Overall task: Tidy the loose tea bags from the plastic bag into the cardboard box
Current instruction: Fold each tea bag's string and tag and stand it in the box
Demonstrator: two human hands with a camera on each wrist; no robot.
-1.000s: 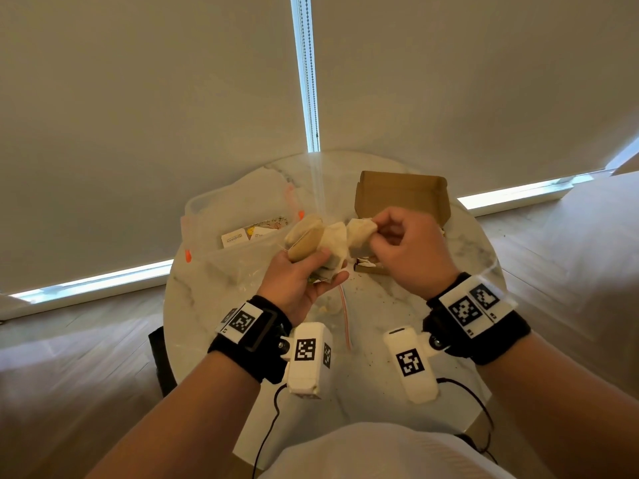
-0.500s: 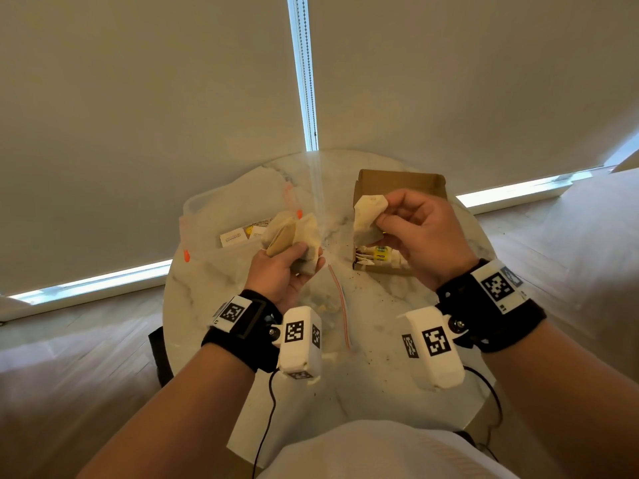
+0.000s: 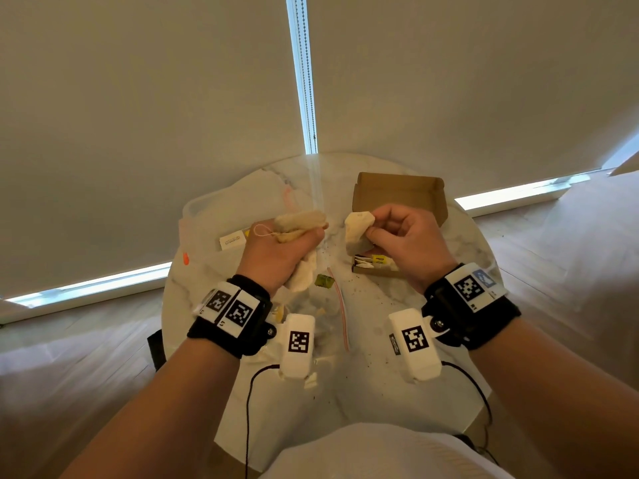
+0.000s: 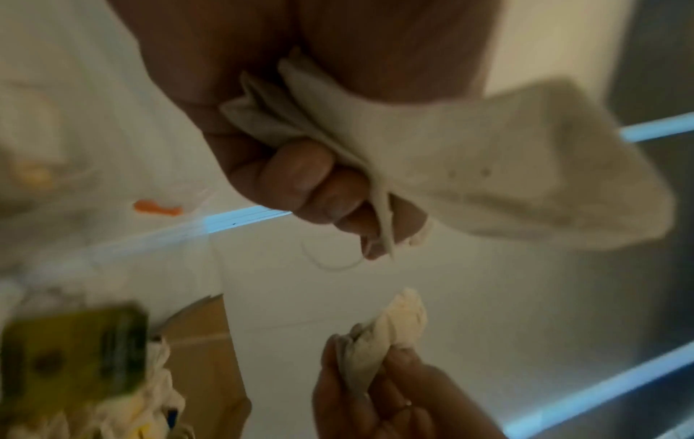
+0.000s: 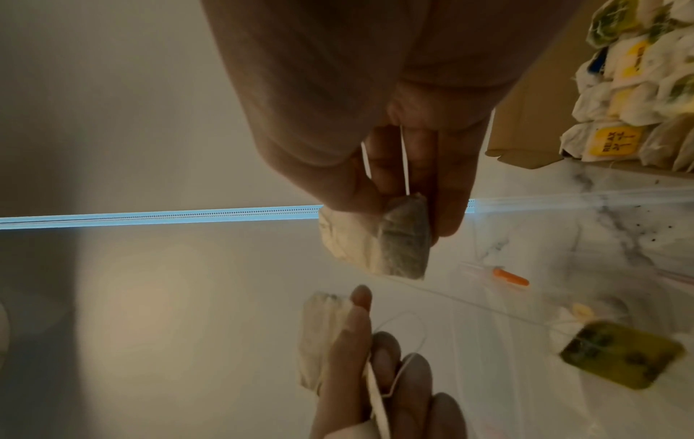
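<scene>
Right hand [image 3: 403, 236] pinching one tea bag [image 3: 358, 226] above cardboard box [image 3: 397, 191] at one o'clock, apparently ready for dropping in; left hand [image 3: 280, 250] gripping remaining tea bags [image 3: 301, 221], seemingly as supply; plastic bag [image 3: 235, 216] at eleven o'clock.

Head view: high, looks steeply down on table [image 3: 380, 392], both wrists at frame bottom. Wrist views: close, under each palm, facing outward along fingers. Each wrist view catches opposite hand at lower frame; all share box [image 3: 397, 191].

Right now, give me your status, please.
Left hand grips several tea bags. Right hand pinches one tea bag above cardboard box. Nothing blocks it.
</scene>
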